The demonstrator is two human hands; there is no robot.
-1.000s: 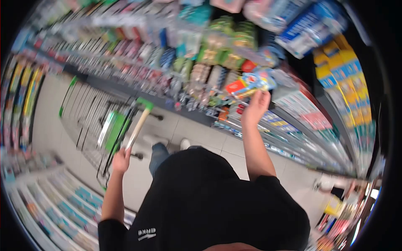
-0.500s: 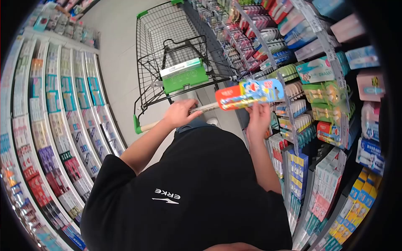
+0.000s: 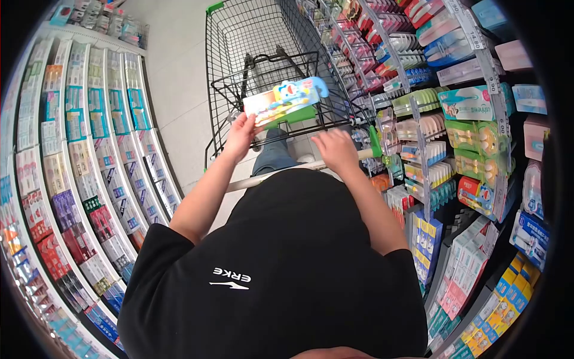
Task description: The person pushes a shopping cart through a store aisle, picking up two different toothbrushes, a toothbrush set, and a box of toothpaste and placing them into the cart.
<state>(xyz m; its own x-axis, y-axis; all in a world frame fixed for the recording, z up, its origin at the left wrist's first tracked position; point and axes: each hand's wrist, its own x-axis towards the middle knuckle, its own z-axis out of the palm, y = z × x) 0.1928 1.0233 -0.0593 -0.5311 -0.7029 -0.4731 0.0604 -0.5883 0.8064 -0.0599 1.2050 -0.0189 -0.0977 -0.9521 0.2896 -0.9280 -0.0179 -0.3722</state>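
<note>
My left hand (image 3: 240, 139) pinches the lower left corner of a toothbrush pack (image 3: 284, 102), a bright card with a blue cartoon figure and a blue hook-shaped end. The pack is tilted and overlaps the shopping cart's green child-seat panel (image 3: 293, 115). My right hand (image 3: 336, 148) holds nothing, its fingers apart, close over the right part of the cart's pale handle (image 3: 366, 154). The handle's middle passes in front of my body, close to my black shirt (image 3: 269, 239).
The black wire shopping cart (image 3: 239, 30) stands ahead, its front end cut off by the view. Racks of hanging toothbrush packs (image 3: 472, 143) line the right side closely. Shelves of boxed goods (image 3: 78, 143) run along the left, with pale floor (image 3: 176, 78) between.
The toothbrush pack has passed from my right hand to my left and moved left over the cart. My left hand has left the handle; my right hand has let go and moved left.
</note>
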